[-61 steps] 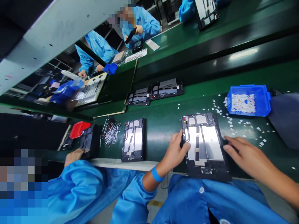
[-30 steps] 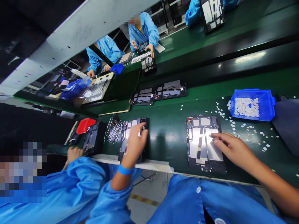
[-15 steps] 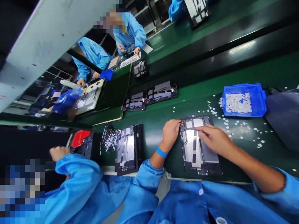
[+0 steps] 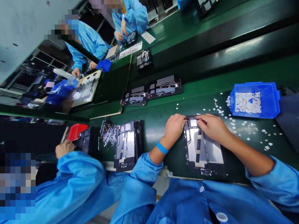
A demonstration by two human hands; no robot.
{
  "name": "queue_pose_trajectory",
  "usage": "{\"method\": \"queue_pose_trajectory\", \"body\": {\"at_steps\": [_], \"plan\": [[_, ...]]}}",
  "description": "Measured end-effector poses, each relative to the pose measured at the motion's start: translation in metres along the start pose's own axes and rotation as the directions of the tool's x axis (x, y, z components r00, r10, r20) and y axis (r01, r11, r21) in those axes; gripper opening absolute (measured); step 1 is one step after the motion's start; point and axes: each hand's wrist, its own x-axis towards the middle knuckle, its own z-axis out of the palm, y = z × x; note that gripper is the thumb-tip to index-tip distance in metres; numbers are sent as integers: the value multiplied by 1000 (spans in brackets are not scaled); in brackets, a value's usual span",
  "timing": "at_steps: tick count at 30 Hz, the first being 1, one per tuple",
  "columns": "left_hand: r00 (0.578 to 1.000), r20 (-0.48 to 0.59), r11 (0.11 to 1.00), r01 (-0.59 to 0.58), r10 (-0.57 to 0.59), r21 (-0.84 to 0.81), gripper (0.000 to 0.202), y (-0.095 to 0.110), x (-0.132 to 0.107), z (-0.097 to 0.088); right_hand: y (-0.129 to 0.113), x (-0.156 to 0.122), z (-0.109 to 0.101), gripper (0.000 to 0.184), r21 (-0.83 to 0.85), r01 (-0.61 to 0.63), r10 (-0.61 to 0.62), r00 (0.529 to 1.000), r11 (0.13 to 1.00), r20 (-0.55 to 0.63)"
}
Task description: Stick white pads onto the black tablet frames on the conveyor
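Note:
In front of me on the green bench lies an opened tablet, with silvery panels, black strips and a dark frame showing. My left hand is closed, its fingertips pressed together at the tablet's upper left corner. Whatever they pinch there is too small to make out. My right hand reaches over the tablet's upper part, thumb and fingers drawn together near its top edge beside a small white square. I cannot see what is between those fingers.
Right of the tablet, a blue bin holds white paper-like bits, with more scattered around it. On the left are stacked opened tablets, a pile of thin strips and a co-worker's hand by a red bin. More tablets lie farther back.
My right hand has moved up the tablet toward its top edge. My left hand stays at the upper left corner, fingers more bunched. The whole view has shifted slightly.

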Motion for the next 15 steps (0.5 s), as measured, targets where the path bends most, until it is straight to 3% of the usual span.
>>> {"method": "queue_pose_trajectory", "body": {"at_steps": [8,15], "plan": [[1000,-8,1000,-9,9,10,22,1,-5,9,-3,3,-2,34,-20,-25,26,999,999,29],[999,25,999,-25,25,34,23,-3,-2,3,-7,8,-1,34,-61,-45,49,996,997,70]]}}
